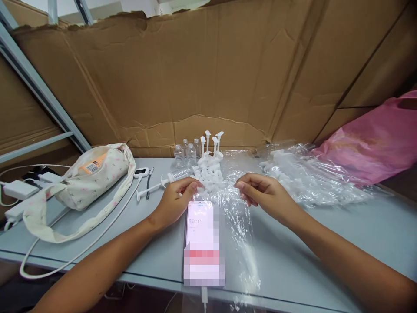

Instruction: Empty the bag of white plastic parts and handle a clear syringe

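Both hands pinched narrow, left hand point(177, 198) at the white pump-cap pile point(208, 176), right hand point(260, 191) on the plastic sheet point(239, 217); we risk tugging caps off the tabletop point(342, 234) near edge.

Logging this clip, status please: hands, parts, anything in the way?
Left hand pinching at white pump parts. Right hand loosely curled over clear plastic sheet, apparently empty. Phone lies between the forearms.
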`<state>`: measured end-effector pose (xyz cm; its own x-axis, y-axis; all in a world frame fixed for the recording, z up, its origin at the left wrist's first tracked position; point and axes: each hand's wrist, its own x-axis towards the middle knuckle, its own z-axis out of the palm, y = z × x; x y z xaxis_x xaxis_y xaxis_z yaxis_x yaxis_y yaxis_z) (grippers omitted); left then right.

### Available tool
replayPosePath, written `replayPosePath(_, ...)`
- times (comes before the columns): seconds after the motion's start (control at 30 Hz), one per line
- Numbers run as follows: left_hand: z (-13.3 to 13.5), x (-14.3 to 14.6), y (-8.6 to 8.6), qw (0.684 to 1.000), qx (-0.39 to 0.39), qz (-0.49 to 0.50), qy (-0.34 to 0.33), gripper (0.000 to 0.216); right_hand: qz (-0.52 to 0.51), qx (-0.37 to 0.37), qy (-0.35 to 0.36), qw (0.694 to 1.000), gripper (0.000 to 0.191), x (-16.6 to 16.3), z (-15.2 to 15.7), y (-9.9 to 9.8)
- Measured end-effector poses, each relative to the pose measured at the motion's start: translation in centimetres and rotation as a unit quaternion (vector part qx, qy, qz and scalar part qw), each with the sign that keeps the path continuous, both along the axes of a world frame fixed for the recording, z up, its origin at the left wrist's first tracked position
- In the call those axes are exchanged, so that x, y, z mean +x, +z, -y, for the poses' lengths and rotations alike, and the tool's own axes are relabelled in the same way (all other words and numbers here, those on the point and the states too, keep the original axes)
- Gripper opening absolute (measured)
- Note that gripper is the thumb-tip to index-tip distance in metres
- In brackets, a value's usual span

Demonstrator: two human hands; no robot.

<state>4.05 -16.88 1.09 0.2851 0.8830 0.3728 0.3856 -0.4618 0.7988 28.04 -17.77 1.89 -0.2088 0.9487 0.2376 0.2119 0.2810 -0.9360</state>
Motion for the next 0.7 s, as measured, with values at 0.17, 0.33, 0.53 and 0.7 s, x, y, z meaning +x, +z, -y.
replayPosePath(0.17, 1.0, 0.6, 1.6, 0.97, 0.163, -0.179, 0.023, 0.018, 0.07, -0.012, 0.049, 0.996, 0.024, -1.0, 0.9, -0.3)
replayPosePath(0.33, 1.9, 1.8, 1.9, 0.947, 0.151, -0.273, -0.076, 0.012, 0.128, -0.008, 0.098, 0.987, 0.025, -2.6, 2.1, -0.6)
replayPosePath(0.53, 1.6, 2.1, 1.7, 0.937, 0.122, -0.303, -0.123, 0.016, 0.142, -0.009, 0.105, 0.984, 0.029, -2.9, 2.6, -0.3)
replayPosePath(0.7, 1.3, 1.8, 2.1, 0.941, 0.085, -0.294, -0.148, 0.019, 0.134, -0.021, 0.098, 0.986, 0.026, -2.6, 2.7, 0.1)
